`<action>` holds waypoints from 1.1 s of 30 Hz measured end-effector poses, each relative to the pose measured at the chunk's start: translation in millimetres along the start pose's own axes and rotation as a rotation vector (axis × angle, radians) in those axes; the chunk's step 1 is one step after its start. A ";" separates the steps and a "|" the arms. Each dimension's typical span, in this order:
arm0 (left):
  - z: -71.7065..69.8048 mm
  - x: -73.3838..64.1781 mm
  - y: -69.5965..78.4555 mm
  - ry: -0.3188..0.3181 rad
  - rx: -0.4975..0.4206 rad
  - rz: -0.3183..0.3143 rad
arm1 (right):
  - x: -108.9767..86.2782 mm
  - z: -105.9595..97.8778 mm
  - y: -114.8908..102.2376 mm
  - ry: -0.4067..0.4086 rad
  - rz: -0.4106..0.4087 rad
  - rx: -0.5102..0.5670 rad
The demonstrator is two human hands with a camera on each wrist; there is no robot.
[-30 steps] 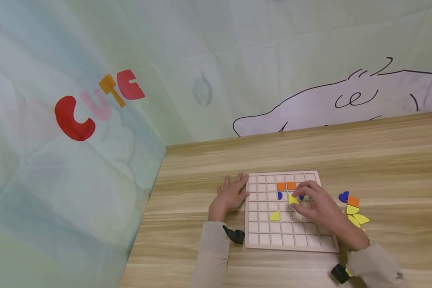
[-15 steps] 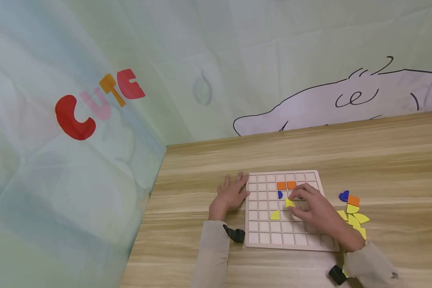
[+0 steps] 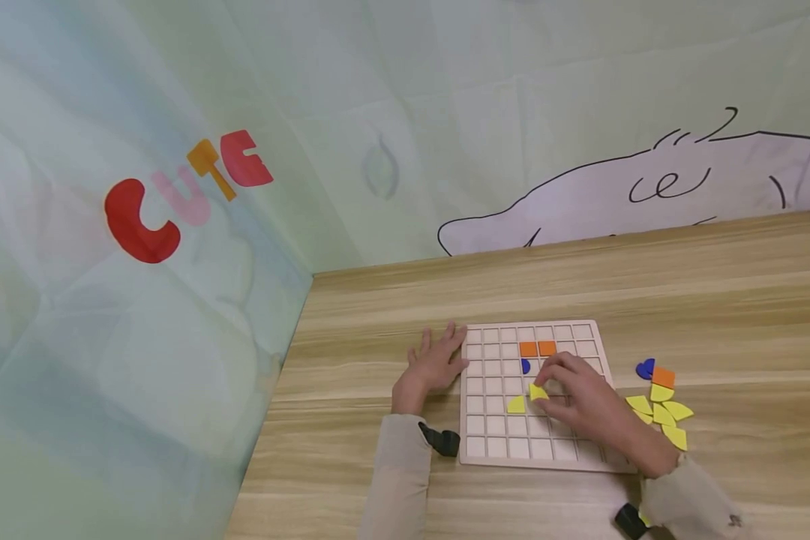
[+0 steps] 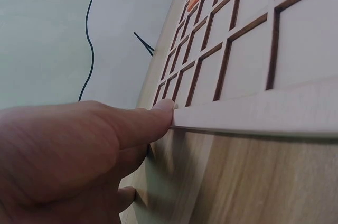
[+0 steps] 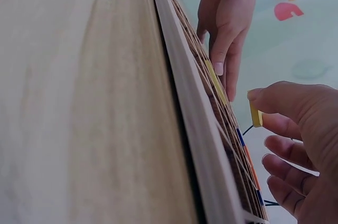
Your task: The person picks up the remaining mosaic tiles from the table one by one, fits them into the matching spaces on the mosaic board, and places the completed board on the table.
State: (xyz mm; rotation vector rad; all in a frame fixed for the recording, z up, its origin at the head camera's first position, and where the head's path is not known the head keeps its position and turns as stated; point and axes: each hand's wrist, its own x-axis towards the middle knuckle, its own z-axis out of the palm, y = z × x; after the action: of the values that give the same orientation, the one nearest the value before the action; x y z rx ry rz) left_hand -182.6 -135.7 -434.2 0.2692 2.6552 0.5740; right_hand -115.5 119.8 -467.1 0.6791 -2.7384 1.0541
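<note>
— Grid board (image 3: 477,406) first. Where do we find it?

— Flat on the table (image 3: 351,315), just right of the left hand (image 3: 429,367) and beneath the right hand (image 3: 583,397). We judge it stiff and fairly light, best held by its rim.

— Condition of the hands?

— Left: fingers spread, touching the board's rim. Right: thumb and a fingertip pinching a yellow tile (image 3: 538,392), the remaining fingers loosely bent.

— Loose stock?

— We note a cluster of tiles (image 3: 663,414) on the table, to the right of the right hand.

— Set pieces?

— Two orange squares (image 3: 528,349) side by side in cells beyond the right fingertips; one yellow quarter-shape (image 3: 516,405) to their left.

— And the pinched tile?

— Above the cells, apart from them in the right wrist view. We judge it light, rigid and not fragile, perhaps slick on its faces; we would hold it by opposite edges.

— Smallest item?

— One blue half-round (image 3: 525,367), in a cell just beyond and left of the pinching fingertips.
</note>
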 end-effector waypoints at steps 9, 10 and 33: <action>1.1 1.5 -1.2 0.001 0.000 0.001 | -0.9 4.2 -1.2 -0.040 -0.004 -0.032; 1.1 1.4 -1.1 0.000 0.001 0.001 | -0.9 4.7 -1.2 -0.042 -0.008 -0.037; -0.2 -0.6 -0.1 0.002 -0.008 0.003 | -2.7 6.9 -2.9 -0.054 -0.034 -0.083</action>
State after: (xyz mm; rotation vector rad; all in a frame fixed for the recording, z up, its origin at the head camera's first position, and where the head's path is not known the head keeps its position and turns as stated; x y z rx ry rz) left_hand -182.1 -136.0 -433.8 0.2698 2.6546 0.5859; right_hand -111.5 114.4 -471.2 0.7497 -2.7872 0.9226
